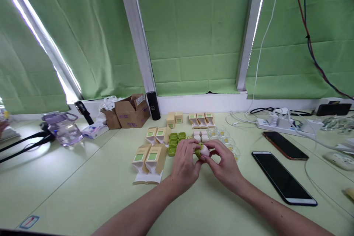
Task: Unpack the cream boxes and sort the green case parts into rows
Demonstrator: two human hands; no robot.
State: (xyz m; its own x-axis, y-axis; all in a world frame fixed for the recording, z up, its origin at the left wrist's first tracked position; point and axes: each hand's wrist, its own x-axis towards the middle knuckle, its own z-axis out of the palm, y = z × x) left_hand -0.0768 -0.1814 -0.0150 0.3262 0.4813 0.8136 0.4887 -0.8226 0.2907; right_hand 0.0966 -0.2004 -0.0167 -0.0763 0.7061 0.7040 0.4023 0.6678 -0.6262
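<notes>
My left hand [186,159] is closed around a small green holder [197,152] above the table. A pale pink, rounded piece [204,150] sits against the holder, and my right hand [223,159] pinches it with thumb and fingertips. Whether the piece is inside the holder or only touching it, I cannot tell. Just left of my hands stand several green square cups [172,150]. Behind them are a few pale pink cylinders [204,132]. Clear plastic covers [227,140] with yellow centres lie beyond my right hand, which partly hides them.
Open cardboard boxes [155,157] with green labels stand left, more small boxes [201,119] behind. Two phones [283,177] and a power strip [287,127] with cables lie right. A brown carton [132,111], black cylinder [153,106] and purple jug [63,128] stand farther left.
</notes>
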